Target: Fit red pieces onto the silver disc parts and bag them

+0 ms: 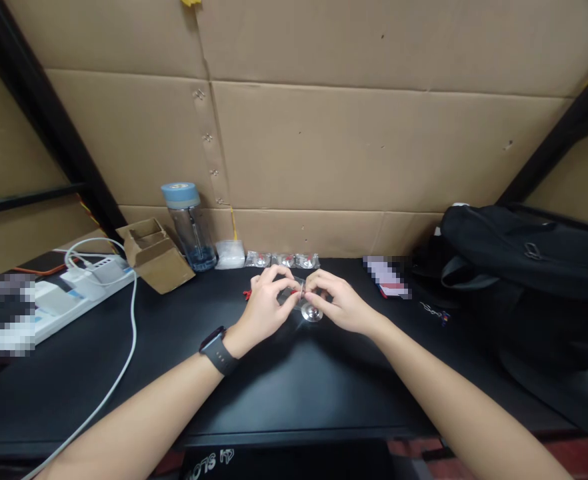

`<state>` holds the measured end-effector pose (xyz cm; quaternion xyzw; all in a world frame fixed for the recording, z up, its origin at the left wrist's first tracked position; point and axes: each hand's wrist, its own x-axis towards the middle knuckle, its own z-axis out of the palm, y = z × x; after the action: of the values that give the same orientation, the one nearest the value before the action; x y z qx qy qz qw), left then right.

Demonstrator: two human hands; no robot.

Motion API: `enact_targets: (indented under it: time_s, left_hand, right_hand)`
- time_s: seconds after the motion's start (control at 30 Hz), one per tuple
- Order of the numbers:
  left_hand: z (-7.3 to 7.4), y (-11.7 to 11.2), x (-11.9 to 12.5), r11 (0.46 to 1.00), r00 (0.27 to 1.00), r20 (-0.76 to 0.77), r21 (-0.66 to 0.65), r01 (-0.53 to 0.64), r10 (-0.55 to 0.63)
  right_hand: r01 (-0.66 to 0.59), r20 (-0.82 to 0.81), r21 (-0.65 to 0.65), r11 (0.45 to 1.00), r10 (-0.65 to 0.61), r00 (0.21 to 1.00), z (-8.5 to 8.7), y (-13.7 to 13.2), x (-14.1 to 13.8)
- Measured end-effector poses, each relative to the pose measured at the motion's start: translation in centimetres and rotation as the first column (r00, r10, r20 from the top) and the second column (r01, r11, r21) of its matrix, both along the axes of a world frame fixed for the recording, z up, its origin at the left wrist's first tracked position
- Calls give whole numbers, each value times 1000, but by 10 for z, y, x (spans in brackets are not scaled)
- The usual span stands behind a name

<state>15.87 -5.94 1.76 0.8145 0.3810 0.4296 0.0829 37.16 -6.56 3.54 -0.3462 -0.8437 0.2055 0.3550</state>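
At the middle of the black desk my left hand (271,303) and my right hand (339,301) meet, both with fingers pinched together. Between the fingertips is a small transparent plastic bag (299,287) with a bit of red showing. A shiny round metal disc (312,313) sits just below my right fingertips; whether it is held or lies on the desk I cannot tell. Something small and red (247,294) lies left of my left hand, partly hidden behind it.
Several bagged metal pieces (283,260) line the back, beside a white packet (230,255). Left stand a water bottle (194,230), an open cardboard box (157,257) and a power strip (81,290) with a white cable. Right are a phone (387,277), a keychain (437,313) and a black backpack (534,267).
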Motion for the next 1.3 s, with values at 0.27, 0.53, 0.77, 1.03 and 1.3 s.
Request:
enact_targets:
  time_s: [0.27, 0.53, 0.77, 1.03, 1.3]
  left_hand:
    - [2, 21, -15, 977, 965, 240, -153, 148, -109]
    - [0, 10, -11, 935, 930, -166, -198, 293, -327]
    - [-4, 6, -9, 957, 873, -396, -178, 231, -284]
    - [3, 3, -14, 976, 807, -548, -119, 184, -219]
    - [5, 2, -15, 969, 750, -631, -12, 248, -200]
  right_hand:
    - [-5, 169, 47, 999, -3, 986, 1, -2, 5]
    - [-68, 265, 40, 997, 55, 963, 8, -5, 9]
    - [-105, 368, -7, 994, 100, 924, 4, -1, 11]
    - [41, 541, 46, 998, -60, 839, -10, 11, 12]
    - [161, 648, 120, 980, -201, 735, -6, 9, 16]
